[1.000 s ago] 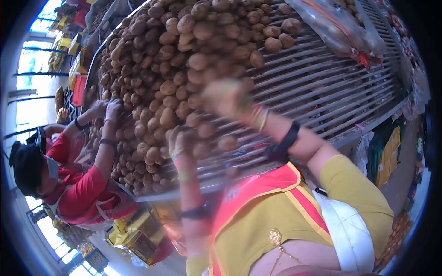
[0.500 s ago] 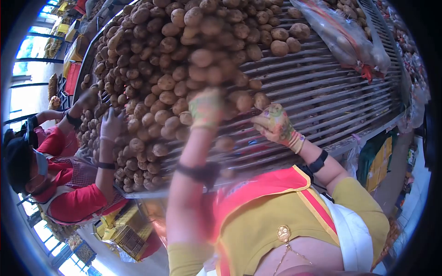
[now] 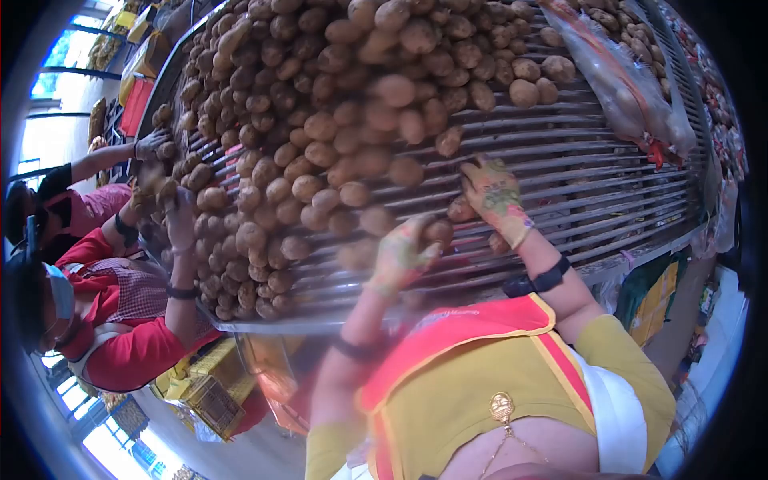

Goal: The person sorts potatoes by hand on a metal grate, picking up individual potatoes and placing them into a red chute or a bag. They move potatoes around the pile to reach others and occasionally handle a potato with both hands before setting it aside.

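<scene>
Both my hands wear pale gloves with a coloured pattern. My left hand (image 3: 402,254), smeared by motion, is low over the slatted rack near its front edge, thumb and fingers closed around a brown potato (image 3: 438,232). To its right, my right hand (image 3: 494,194) is spread over the slats, fingers reaching forward. Against its inner side lies a potato (image 3: 460,210), not gripped as far as I can see. A further potato (image 3: 498,242) sits beside that wrist. Ahead and to the left is a large heap of potatoes (image 3: 320,152), some blurred as they roll.
The metal slatted rack (image 3: 576,176) stretches off to the right. A clear plastic bag (image 3: 620,80) with red ties lies on it. At left, a co-worker in a red top (image 3: 132,352) handles potatoes, with another person (image 3: 100,204) behind. Yellow crates (image 3: 208,392) stand below.
My left hand has drawn back from the heap toward the front edge and rightward. My right hand has shifted slightly forward and right, its fingers less curled. Several potatoes have rolled.
</scene>
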A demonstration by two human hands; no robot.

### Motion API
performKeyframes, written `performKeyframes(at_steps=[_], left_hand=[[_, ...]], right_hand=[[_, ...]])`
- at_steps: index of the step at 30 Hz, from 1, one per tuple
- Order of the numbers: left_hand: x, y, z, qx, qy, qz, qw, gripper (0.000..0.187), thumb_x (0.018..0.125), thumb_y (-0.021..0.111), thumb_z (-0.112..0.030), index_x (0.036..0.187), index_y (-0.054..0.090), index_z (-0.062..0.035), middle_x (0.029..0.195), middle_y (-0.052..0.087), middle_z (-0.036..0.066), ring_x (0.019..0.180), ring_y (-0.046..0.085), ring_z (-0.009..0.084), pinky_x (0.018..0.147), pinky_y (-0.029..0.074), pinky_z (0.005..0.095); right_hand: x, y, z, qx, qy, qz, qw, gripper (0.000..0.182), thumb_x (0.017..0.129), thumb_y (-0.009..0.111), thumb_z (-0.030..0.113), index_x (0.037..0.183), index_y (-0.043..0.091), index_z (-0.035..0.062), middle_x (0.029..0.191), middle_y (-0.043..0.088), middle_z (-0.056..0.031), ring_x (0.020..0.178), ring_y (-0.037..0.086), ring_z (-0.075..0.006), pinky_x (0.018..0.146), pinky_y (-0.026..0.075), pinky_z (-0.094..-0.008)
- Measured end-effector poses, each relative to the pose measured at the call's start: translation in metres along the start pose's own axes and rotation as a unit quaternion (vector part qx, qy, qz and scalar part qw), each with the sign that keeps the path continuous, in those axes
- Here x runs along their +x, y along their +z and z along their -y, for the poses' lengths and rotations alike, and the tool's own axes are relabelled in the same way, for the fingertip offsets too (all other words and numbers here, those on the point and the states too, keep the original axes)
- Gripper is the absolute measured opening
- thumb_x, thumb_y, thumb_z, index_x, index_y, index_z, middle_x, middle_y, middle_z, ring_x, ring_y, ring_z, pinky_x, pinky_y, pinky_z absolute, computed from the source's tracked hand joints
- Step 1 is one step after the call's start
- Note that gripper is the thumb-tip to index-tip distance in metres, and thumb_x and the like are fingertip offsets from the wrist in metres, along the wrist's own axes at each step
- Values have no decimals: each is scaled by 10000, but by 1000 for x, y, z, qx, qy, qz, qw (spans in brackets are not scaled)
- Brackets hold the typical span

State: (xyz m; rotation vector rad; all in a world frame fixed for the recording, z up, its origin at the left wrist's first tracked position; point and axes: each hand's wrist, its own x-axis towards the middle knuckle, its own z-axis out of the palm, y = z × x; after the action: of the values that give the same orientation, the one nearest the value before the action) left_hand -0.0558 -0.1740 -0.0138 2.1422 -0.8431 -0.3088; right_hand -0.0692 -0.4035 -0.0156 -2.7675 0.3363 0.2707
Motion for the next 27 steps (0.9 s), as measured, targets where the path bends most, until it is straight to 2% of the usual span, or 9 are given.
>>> performKeyframes(at_steps=[1,3,5,10,13,17,22,25,27], left_hand=[[-19,-1,3,-180,-102,-21,978,483,858,678,-222,1301,559,-68,917,658,108,729,660,236,619,519,374],[-47,-9,10,-506,-281,-74,812,595,893,671,-225,1417,453,-47,900,613,68,693,623,176,571,490,320],[-62,-35,13,-606,-353,-108,704,635,915,661,-290,1442,394,-56,975,563,28,692,568,101,530,424,219],[-93,-41,31,-871,-190,-144,430,593,948,614,-404,1439,446,-117,1344,571,91,1222,552,258,1026,461,432],[-79,-49,19,-884,-185,-189,385,635,928,569,-554,1404,495,-141,1355,541,73,1223,545,263,1007,487,470],[-89,-42,37,-961,-34,-180,206,658,919,574,-606,1411,489,-178,1423,510,71,1301,497,293,1045,466,541],[-104,-62,42,-927,-114,-239,266,528,958,576,-509,1331,559,-135,1488,461,129,1404,387,314,1153,331,576],[-103,-69,39,-864,-145,-281,392,532,953,584,-510,1334,558,-139,1456,490,121,1379,417,320,1145,358,547],[-102,-59,41,-793,-162,-315,495,505,963,578,-495,1321,563,-140,1428,513,109,1347,450,312,1116,400,506]], right_hand=[[-11,1,-1,14,16,10,1000,326,879,600,203,1190,630,110,1204,609,-175,1114,573,-403,964,472,-487],[-17,8,-13,43,-3,15,999,280,878,577,166,1138,653,94,1156,623,-180,1093,588,-396,948,481,-485],[-9,9,-24,68,-66,9,995,263,875,545,125,1098,678,80,1126,631,-187,1097,594,-387,943,483,-493],[18,-41,80,301,-204,-47,931,296,851,573,73,1138,648,66,1102,639,-191,1025,634,-365,893,517,-429],[6,-24,144,344,-351,69,868,314,836,631,99,1150,626,76,1093,634,-161,975,640,-347,847,521,-441],[62,17,195,122,-425,-70,894,229,865,671,226,1055,642,102,989,629,-151,876,620,-356,783,496,-474],[89,50,191,62,-417,33,906,266,926,614,308,1040,660,73,915,658,-181,932,643,-355,830,503,-440],[63,34,177,249,-254,119,927,354,973,570,359,1167,641,71,1098,684,-138,1040,648,-284,907,500,-394],[44,20,164,480,-188,161,842,426,988,542,393,1255,601,67,1215,653,-105,1104,621,-240,951,485,-383]])
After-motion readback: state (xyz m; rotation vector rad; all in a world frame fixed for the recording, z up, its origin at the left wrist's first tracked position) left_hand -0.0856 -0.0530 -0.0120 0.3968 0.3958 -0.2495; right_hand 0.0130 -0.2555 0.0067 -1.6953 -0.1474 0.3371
